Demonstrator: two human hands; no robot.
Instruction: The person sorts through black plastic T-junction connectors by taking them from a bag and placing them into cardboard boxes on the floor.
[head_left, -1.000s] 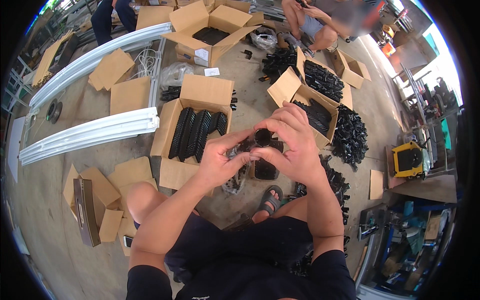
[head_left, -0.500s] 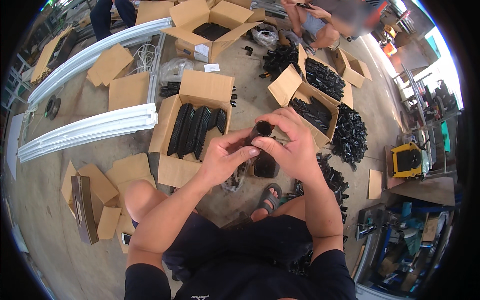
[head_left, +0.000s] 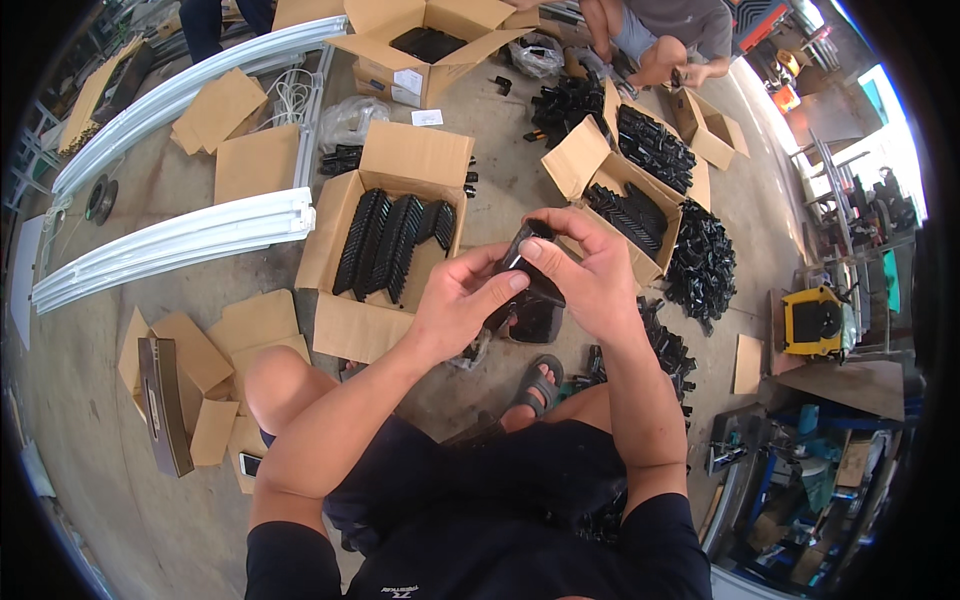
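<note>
Head view: left to right, I see white rails on the concrete floor's left side, an open carton of black parts, and a farther box whose white label I cannot read. Above mid-floor, the left hand and right hand both grip a black tubular piece, partly hidden. Rightward lies a heap of black pieces; workshop clutter is cut off at the rim.

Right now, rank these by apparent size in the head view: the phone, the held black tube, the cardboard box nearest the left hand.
1. Cardboard box
2. Black tube, partly covered
3. Phone
</note>
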